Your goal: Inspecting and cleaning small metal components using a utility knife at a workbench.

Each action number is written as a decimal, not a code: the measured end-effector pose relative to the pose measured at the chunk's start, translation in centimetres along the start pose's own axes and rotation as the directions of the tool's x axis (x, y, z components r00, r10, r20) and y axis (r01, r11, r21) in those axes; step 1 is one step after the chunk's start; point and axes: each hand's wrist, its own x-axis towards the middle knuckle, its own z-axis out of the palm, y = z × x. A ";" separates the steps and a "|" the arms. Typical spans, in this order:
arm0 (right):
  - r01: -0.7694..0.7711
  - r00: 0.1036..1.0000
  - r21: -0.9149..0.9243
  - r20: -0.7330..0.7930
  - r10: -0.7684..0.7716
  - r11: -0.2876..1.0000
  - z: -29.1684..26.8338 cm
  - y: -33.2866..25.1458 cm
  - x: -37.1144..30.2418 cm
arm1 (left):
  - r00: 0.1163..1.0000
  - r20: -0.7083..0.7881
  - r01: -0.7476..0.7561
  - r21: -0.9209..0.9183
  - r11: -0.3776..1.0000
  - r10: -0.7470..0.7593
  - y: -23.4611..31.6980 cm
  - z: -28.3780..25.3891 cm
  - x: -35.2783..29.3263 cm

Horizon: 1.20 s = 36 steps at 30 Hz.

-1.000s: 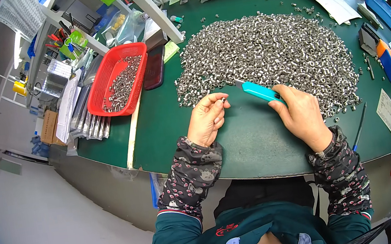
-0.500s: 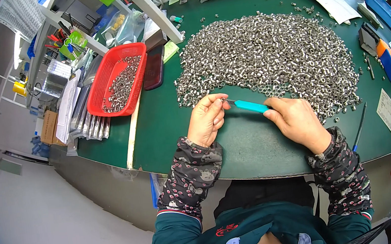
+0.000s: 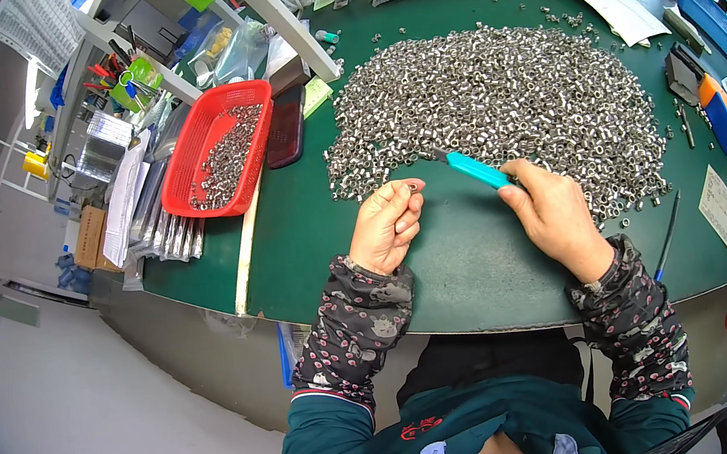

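With our left hand (image 3: 389,228) we pinch a small metal ring (image 3: 414,187) between thumb and fingers. Our right hand (image 3: 556,211) wraps closed around a teal cutter (image 3: 476,170), blade apart from the ring. Beyond lies a heap of rings (image 3: 494,97).

Rear of the teal cutter (image 3: 478,171) hidden within the right hand (image 3: 556,211).

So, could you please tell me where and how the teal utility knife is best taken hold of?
I would take the teal utility knife by the rear of its handle, coming from the right, as the right grip does: the handle is long and slim, and the blade points leftward, toward the metal rings.
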 end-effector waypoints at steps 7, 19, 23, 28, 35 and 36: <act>-0.032 0.992 0.249 0.127 0.000 0.968 1.5 -1.3 -0.4 | 0.972 0.121 0.148 0.347 0.926 -0.200 -1.4 2.9 -1.0; -0.072 0.921 0.457 -0.311 0.236 0.886 -0.8 1.5 1.0 | 0.971 0.184 0.135 0.120 0.984 -0.155 -0.1 5.2 -0.4; -0.063 0.908 0.496 -0.331 0.255 0.866 -1.1 1.5 1.0 | 0.990 0.073 0.089 0.309 0.947 -0.117 -0.3 6.1 0.6; -0.047 0.905 0.475 -0.353 0.239 0.879 -1.2 1.7 1.0 | 0.986 -0.140 0.156 0.610 0.777 -0.088 -1.1 7.8 2.4; -0.017 0.907 0.392 -0.382 0.180 0.920 -1.4 1.5 1.0 | 0.921 -0.011 -0.023 0.996 0.083 0.389 -2.3 6.8 4.3; -0.018 0.906 0.392 -0.383 0.181 0.920 -1.3 1.4 1.0 | 0.912 0.034 -0.041 0.999 0.008 0.409 -2.4 6.9 4.4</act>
